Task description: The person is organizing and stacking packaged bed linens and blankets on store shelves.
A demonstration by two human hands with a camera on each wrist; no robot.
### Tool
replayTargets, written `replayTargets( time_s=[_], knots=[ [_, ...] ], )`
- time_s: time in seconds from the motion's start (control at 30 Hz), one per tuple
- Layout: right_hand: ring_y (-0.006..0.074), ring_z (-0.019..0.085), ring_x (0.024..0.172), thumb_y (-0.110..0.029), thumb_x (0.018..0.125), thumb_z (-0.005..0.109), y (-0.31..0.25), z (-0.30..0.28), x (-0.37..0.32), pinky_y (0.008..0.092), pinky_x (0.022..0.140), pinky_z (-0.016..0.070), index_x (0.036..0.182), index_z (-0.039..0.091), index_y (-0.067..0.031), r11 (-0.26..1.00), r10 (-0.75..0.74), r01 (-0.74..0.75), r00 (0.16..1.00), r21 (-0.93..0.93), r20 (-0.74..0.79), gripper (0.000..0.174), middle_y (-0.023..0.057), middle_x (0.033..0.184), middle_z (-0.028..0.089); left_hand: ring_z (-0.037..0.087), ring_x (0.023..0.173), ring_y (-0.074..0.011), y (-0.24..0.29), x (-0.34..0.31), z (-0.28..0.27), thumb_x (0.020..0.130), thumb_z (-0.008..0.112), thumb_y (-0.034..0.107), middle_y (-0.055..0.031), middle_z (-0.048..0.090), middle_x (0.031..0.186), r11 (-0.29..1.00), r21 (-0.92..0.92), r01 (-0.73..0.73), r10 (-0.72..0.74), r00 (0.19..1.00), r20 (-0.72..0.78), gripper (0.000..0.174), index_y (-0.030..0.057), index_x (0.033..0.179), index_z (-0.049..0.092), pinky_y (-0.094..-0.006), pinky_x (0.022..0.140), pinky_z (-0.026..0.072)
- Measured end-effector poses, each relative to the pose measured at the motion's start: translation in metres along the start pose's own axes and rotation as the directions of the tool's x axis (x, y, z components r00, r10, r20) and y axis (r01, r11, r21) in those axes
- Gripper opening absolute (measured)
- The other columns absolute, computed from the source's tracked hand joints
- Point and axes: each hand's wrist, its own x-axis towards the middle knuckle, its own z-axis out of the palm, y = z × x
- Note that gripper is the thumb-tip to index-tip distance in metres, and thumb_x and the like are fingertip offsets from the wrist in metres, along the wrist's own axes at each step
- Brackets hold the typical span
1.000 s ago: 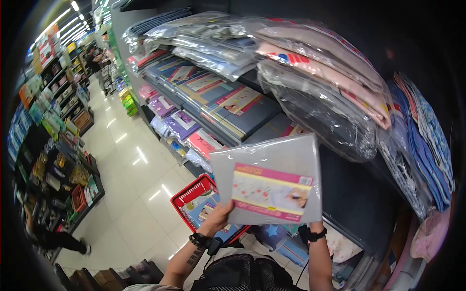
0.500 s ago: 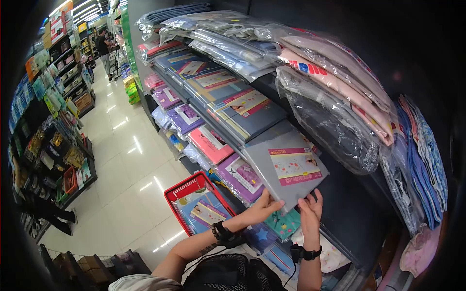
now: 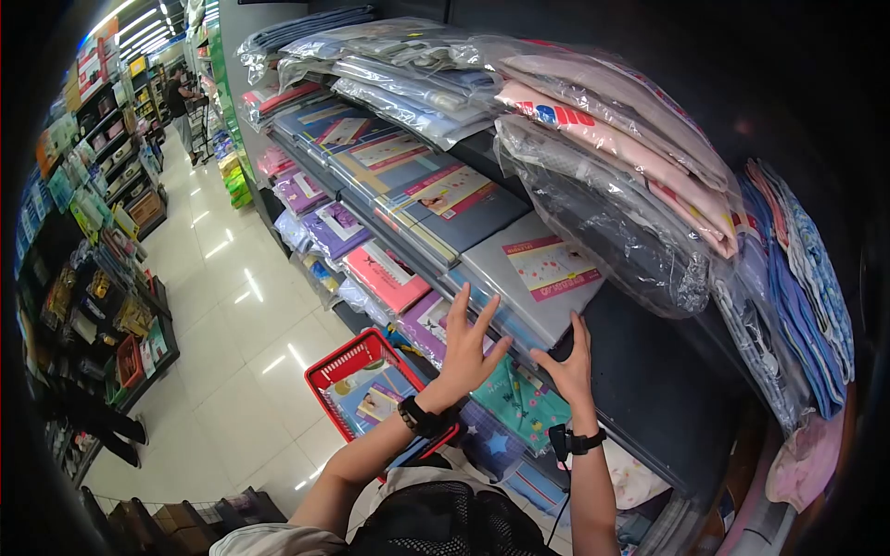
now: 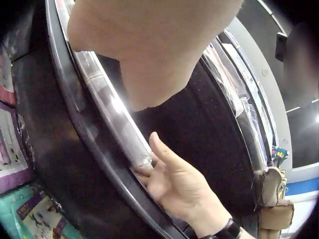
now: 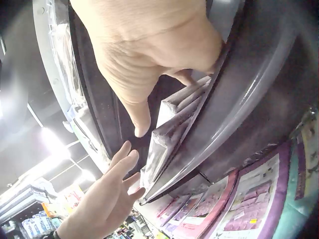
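Observation:
A flat grey package (image 3: pixel 542 278) in clear plastic, with a pink and floral label, lies on the dark shelf at the end of a row of similar packs. My left hand (image 3: pixel 470 345) is at its front edge, fingers spread. Beside its near right corner is my right hand (image 3: pixel 570 369), thumb and fingers apart. In the left wrist view the right hand (image 4: pixel 177 184) has its fingers at the end of the clear-wrapped edge (image 4: pixel 117 114). The right wrist view shows the folded package ends (image 5: pixel 174 117) below the right hand (image 5: pixel 149 55), with the left hand (image 5: pixel 102 201) opposite.
A red shopping basket (image 3: pixel 320 375) holding blue packs stands at the left. Purple, pink and teal packs (image 3: pixel 394 276) line the lower shelf. Plastic-wrapped folded textiles (image 3: pixel 612 176) overhang from above. A tiled aisle (image 3: pixel 232 306) runs left, with a person (image 3: pixel 181 107) far down it.
The grey package went from being held up in front of me down onto the shelf, label upward. Both hands have let go, and their fingers are now spread at its near edge.

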Motion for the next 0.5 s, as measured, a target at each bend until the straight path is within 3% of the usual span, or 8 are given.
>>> replayTargets(
  time_s=[0.1,0.17,0.27,0.37,0.5],
  knots=[
    [0.0452,0.036,0.143,-0.03,0.073,0.088,0.003,0.005,0.001,0.0505,0.116,0.031,0.153,0.039,-0.0073,0.996,0.018,-0.018,1.0,-0.086,0.0,0.096,0.0315,0.155,0.035,0.022,0.147,-0.0492,-0.008,0.011,0.003,0.086,0.076,0.025,-0.0252,0.018,0.163,0.996,0.074,-0.043,0.041,0.999,0.031,0.068,0.016,0.148,0.049,-0.0565,0.116,0.0273],
    [0.0453,0.036,0.143,-0.031,0.079,0.083,0.004,0.007,0.001,0.0519,0.115,0.0317,0.15,0.044,-0.0116,0.994,-0.02,0.016,0.999,-0.108,-0.033,0.083,0.0314,0.154,0.035,0.02,0.148,-0.0494,-0.012,0.018,0.001,0.087,0.074,0.027,-0.0196,0.026,0.162,0.985,0.128,-0.113,0.099,0.989,0.11,0.063,0.0199,0.146,0.053,-0.0567,0.116,0.0267],
    [0.045,0.041,0.14,-0.026,0.08,0.083,0.008,0.008,-0.001,0.0508,0.113,0.0347,0.143,0.051,-0.007,0.997,-0.051,0.048,0.997,-0.055,-0.057,0.073,0.0318,0.151,0.04,0.021,0.148,-0.0491,-0.014,0.022,-0.002,0.087,0.073,0.028,-0.0141,0.032,0.161,0.969,0.183,-0.165,0.126,0.97,0.209,0.06,0.0223,0.144,0.055,-0.0563,0.116,0.027],
    [0.045,0.046,0.136,-0.019,0.079,0.083,0.019,0.007,-0.004,0.0495,0.111,0.0387,0.136,0.057,-0.0033,0.988,-0.153,0.152,0.985,-0.015,-0.08,0.064,0.0322,0.146,0.046,0.025,0.146,-0.0478,-0.014,0.022,-0.011,0.086,0.075,0.025,-0.0118,0.037,0.158,0.978,0.093,-0.186,0.162,0.961,0.224,0.056,0.0221,0.139,0.059,-0.0559,0.115,0.0292],
    [0.0454,0.049,0.133,-0.014,0.078,0.083,0.012,0.003,-0.01,0.0484,0.109,0.0416,0.131,0.059,-0.0014,0.984,-0.177,0.175,0.981,-0.03,-0.082,0.06,0.0325,0.143,0.05,0.033,0.14,-0.045,-0.02,0.018,-0.011,0.084,0.078,0.022,-0.0117,0.044,0.151,0.973,0.094,-0.211,0.189,0.962,0.198,0.052,0.0219,0.133,0.061,-0.055,0.112,0.0334]
  ],
)
